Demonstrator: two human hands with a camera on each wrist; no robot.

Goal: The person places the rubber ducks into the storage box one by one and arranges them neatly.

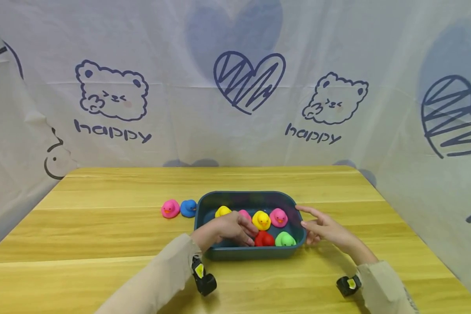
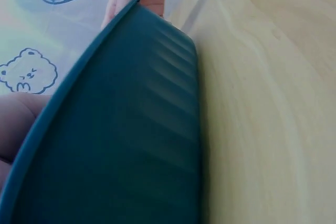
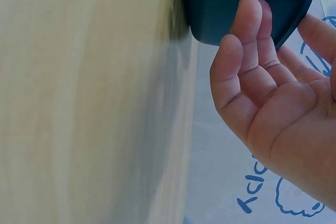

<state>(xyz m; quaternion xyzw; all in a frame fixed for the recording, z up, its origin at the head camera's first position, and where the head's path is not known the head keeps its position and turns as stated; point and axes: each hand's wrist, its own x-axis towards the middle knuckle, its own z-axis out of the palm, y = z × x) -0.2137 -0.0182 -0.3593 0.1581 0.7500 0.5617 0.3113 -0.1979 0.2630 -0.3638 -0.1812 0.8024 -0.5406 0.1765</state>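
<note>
My left hand (image 1: 233, 229) reaches over the near wall into a dark teal bin (image 1: 251, 254), palm down. Its fingertips are right beside a red rubber duck (image 1: 264, 239). The space under the palm is hidden. Around it in the bin are a yellow duck (image 1: 223, 211), a partly covered pink duck (image 1: 244, 214), another yellow duck (image 1: 261, 221), another pink duck (image 1: 278, 218) and a green duck (image 1: 285, 239). My right hand (image 1: 322, 226) is at the bin's right end, fingers spread, with fingertips at the rim and outer wall; the right wrist view shows its palm (image 3: 283, 114).
Left of the bin, a pink duck (image 1: 170, 209) and a blue duck (image 1: 188, 208) sit on the wooden table (image 1: 114, 226), the blue one close by the bin's wall. A white printed cloth (image 1: 180, 109) hangs behind the table and along its sides.
</note>
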